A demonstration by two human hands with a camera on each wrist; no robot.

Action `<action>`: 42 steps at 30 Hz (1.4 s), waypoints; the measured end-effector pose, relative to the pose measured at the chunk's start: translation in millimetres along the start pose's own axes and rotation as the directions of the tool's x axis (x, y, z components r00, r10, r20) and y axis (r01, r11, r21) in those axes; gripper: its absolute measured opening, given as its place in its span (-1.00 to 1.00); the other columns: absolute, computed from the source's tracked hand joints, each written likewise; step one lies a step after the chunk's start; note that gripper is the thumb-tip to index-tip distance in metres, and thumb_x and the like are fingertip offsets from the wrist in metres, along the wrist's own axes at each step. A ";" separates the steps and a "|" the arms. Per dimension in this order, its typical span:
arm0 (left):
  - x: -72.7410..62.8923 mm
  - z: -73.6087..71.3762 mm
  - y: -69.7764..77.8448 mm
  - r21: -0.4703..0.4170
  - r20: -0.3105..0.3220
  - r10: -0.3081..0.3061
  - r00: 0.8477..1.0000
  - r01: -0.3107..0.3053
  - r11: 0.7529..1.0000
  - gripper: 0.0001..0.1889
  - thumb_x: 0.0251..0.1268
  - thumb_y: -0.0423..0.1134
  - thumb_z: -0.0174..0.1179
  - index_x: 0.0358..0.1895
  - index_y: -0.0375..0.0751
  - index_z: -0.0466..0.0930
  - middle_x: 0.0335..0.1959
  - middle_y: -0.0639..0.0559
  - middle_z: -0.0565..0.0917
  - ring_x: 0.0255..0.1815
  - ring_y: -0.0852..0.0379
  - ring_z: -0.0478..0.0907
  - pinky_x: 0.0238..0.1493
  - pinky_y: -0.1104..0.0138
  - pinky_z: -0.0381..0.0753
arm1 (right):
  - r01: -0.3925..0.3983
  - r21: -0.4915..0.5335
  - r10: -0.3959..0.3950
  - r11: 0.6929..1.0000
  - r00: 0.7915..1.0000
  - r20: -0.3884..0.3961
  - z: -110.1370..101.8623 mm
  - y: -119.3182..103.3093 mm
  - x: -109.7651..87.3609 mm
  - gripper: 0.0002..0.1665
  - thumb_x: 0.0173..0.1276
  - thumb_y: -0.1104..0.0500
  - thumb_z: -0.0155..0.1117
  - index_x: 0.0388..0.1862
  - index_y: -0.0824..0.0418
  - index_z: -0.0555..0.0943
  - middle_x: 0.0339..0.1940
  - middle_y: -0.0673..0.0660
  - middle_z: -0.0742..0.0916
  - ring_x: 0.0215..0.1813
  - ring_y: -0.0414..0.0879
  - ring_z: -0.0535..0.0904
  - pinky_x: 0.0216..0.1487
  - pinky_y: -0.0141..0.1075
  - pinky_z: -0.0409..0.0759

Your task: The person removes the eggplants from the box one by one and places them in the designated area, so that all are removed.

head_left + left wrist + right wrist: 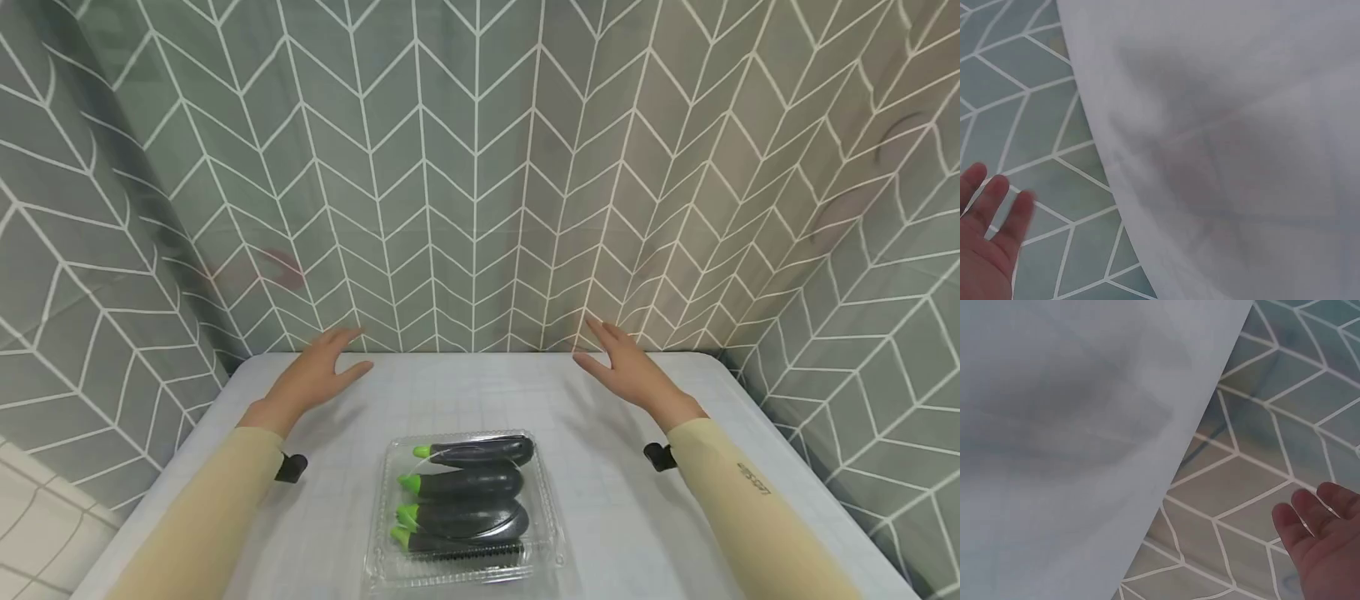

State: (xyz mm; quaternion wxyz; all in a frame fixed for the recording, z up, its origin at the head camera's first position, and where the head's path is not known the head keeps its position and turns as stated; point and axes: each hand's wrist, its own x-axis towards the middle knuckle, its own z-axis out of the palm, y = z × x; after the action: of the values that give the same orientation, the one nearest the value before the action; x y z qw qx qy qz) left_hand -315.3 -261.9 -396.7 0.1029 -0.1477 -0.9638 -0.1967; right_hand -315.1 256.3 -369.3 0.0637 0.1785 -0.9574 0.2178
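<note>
A clear plastic clamshell box (552,533) lies on the white-covered table, its lid down over several dark eggplants (472,483) with bright green stem ends pointing left. My left hand (318,371) is held above the table's far left part, fingers extended, thumb apart, nothing in it. Opposite it, my right hand (630,371) hovers over the far right part with straight fingers and no object. Both hands are well beyond the box. In the left wrist view, the left fingers (1013,225) show against the curtain; the right fingers (1310,515) do likewise in the right wrist view.
A grey-green curtain with white chevron lines (472,167) hangs behind the table and along both sides. The white tabletop (465,387) has rounded far corners. A black wrist camera (291,467) sits under the left cuff, another black camera (660,457) under the right.
</note>
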 end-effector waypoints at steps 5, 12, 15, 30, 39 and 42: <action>-22.2 -1.1 3.0 -0.124 -0.022 0.004 1.000 -0.007 0.992 -0.17 0.34 0.33 0.08 0.54 -0.06 0.16 0.41 -0.20 0.30 0.31 -0.23 0.37 0.18 -0.16 0.39 | 0.063 0.055 -0.062 0.996 0.998 -0.023 4.9 -3.8 -30.1 -0.05 0.45 -0.36 0.03 0.63 0.03 0.04 0.54 0.22 0.25 0.48 0.27 0.18 0.31 0.22 0.24; -50.6 1.9 9.9 -0.239 -0.028 -0.019 0.999 0.011 0.971 -0.19 0.35 0.25 0.16 0.54 -0.02 0.15 0.33 -0.17 0.40 0.15 -0.15 0.55 0.06 -0.07 0.53 | 0.043 0.149 -0.041 0.988 0.999 -0.017 14.2 -14.5 -65.1 -0.13 0.44 -0.32 0.09 0.59 -0.02 0.14 0.46 0.15 0.36 0.28 0.12 0.48 0.12 0.10 0.50; -63.8 2.4 14.1 -0.261 -0.038 -0.027 0.999 0.016 0.965 -0.24 0.36 0.19 0.18 0.52 -0.01 0.18 0.32 -0.15 0.42 0.10 -0.11 0.58 0.02 -0.07 0.55 | 0.058 0.177 -0.054 0.982 0.998 -0.027 18.5 -18.8 -75.2 -0.17 0.46 -0.28 0.11 0.57 -0.02 0.18 0.42 0.16 0.42 0.24 0.09 0.52 0.12 0.10 0.50; -114.4 10.2 25.7 -0.298 -0.048 -0.060 0.997 0.043 0.954 -0.29 0.35 0.15 0.22 0.47 -0.03 0.26 0.25 -0.11 0.49 0.03 -0.02 0.62 -0.05 0.03 0.62 | 0.121 0.228 -0.108 0.966 0.992 -0.072 34.5 -37.0 -116.2 -0.30 0.49 -0.09 0.19 0.51 0.06 0.30 0.31 0.12 0.54 0.10 -0.01 0.61 0.06 0.02 0.55; -136.0 13.6 45.3 -0.368 -0.011 -0.077 0.997 0.067 0.927 -0.35 0.35 0.07 0.26 0.45 0.06 0.29 0.21 -0.06 0.54 -0.01 0.11 0.64 -0.11 0.19 0.63 | 0.141 0.265 -0.130 0.954 0.990 -0.057 42.3 -53.7 -139.7 -0.35 0.48 -0.03 0.22 0.49 -0.02 0.33 0.24 0.04 0.58 0.01 -0.07 0.64 0.00 -0.11 0.60; -143.7 13.0 52.5 -0.391 -0.002 -0.084 0.996 0.076 0.917 -0.38 0.36 0.05 0.26 0.43 0.12 0.30 0.20 -0.04 0.55 -0.02 0.14 0.64 -0.12 0.24 0.62 | 0.152 0.290 -0.143 0.945 0.988 -0.055 46.4 -57.9 -147.6 -0.36 0.47 0.01 0.24 0.48 -0.05 0.33 0.21 -0.01 0.58 0.01 -0.10 0.64 -0.02 -0.17 0.61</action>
State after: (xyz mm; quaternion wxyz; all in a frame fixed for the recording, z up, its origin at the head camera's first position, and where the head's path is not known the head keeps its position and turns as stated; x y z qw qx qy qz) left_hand -165.7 -245.6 -426.9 0.0725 -0.1239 -0.9094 -0.3903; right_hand -158.8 233.5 -417.6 0.0686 0.2535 -0.8973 0.3548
